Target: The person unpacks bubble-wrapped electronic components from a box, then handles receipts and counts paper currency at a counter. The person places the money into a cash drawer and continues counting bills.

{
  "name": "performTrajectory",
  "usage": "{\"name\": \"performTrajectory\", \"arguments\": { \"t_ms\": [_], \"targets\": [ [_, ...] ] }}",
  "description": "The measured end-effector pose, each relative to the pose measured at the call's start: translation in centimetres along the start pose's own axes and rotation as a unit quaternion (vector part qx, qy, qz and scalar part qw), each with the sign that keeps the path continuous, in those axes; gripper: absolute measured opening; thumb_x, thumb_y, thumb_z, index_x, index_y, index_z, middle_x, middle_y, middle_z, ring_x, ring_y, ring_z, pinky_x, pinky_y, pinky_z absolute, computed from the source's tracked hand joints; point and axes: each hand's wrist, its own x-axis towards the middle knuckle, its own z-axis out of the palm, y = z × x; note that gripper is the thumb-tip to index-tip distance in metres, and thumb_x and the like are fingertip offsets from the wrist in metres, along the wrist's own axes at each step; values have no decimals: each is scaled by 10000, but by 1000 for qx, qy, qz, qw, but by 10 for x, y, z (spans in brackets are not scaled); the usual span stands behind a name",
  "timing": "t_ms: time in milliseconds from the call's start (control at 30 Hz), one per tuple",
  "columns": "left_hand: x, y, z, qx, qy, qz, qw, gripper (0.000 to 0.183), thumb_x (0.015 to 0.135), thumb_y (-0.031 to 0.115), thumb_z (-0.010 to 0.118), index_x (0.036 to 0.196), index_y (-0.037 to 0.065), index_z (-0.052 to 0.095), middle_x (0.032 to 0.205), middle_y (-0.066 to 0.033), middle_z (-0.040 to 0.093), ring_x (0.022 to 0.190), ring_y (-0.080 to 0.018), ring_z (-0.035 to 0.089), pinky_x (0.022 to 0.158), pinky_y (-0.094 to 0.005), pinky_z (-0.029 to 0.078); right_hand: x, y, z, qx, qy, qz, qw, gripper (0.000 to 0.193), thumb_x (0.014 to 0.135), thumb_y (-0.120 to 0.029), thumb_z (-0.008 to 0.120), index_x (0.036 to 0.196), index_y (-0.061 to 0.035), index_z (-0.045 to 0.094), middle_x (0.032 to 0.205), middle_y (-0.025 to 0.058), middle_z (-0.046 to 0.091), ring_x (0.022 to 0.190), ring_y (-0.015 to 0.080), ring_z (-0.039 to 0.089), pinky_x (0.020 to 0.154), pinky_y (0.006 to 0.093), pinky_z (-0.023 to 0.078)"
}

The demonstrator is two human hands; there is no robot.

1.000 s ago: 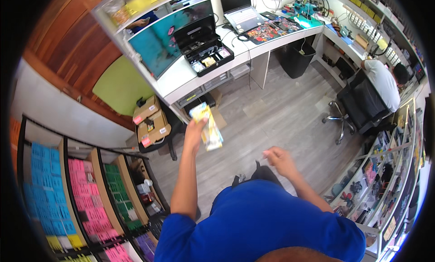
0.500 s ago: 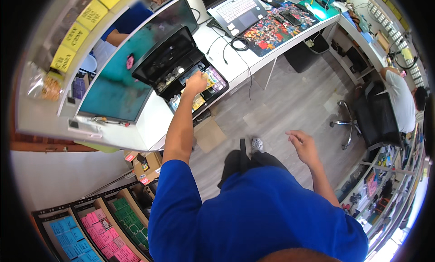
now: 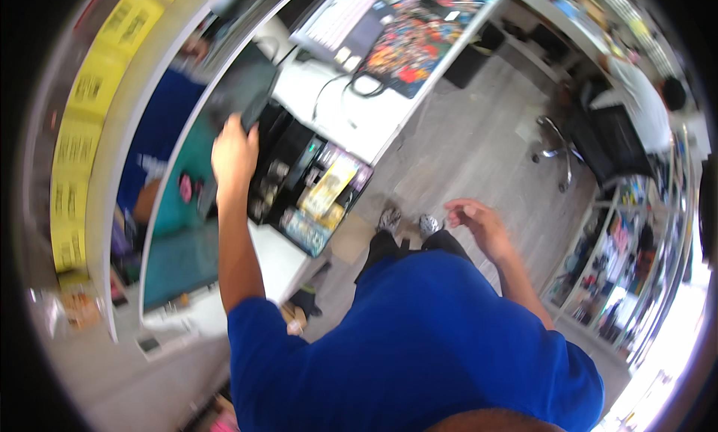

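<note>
The left hand (image 3: 235, 157) is at the raised lid (image 3: 273, 133) of a black cash box (image 3: 345, 217), near the lid's upper edge. Its thumb stands apart from its fingers; the blur does not show whether they pinch the lid, so I cannot tell. The box sits open on the white desk (image 3: 299, 92), between the monitor (image 3: 179, 260) and the desk's front edge. Coins (image 3: 271, 181) lie in the part of the box nearest the lid. A yellow note (image 3: 329, 189) lies slantwise over the compartments toward the front, with blue notes (image 3: 304, 230) to its left; their print is blurred. The right hand (image 3: 479, 221) is empty, fingers loosely bent and apart, held above the floor (image 3: 449, 155) and well apart from the box. Beyond the box, a dark cable (image 3: 366, 84) lies coiled on the desk beside a laptop (image 3: 340, 25) and a multicoloured mat (image 3: 419, 36). At the right, a co-worker (image 3: 639, 96) in a pale shirt occupies a black chair (image 3: 613, 137).
</note>
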Motion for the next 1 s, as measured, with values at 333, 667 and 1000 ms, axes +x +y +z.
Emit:
{"name": "performTrajectory", "arguments": {
  "t_ms": [333, 667, 1000],
  "targets": [
    [-164, 135, 72, -108, -114, 58, 986, 931, 699, 278, 959, 1476, 42, 503, 1572, -209, 491, 1442, -405, 466, 1177, -506, 385, -96, 10, -2, 74, 200, -93, 972, 328, 1079, -340, 645, 1202, -49, 732, 1045, 41, 717, 917, 119, 628, 857, 298, 548],
    [-346, 497, -9, -464, -505, 402, 607, 420, 1045, 269, 665, 1370, 7, 623, 1363, -139, 643, 1231, -274, 629, 1068, -400, 480, -403, 138, -62, 70, 504, -262, 820, 366, 1057, -316, 678, 1327, -77, 739, 1008, 31, 706, 891, 107, 610, 849, 295, 529],
    [-699, 741, -190, -501, -633, 580, 111, 265, 1029, 155, 712, 1268, 42, 706, 1185, -64, 623, 1055, -159, 617, 924, -319, 512, -713, 226, -68, 253, 632, -387, 622, 380, 984, -403, 787, 822, -91, 640, 657, -17, 594, 521, 61, 495, 448, 243, 362]
  ]
}}
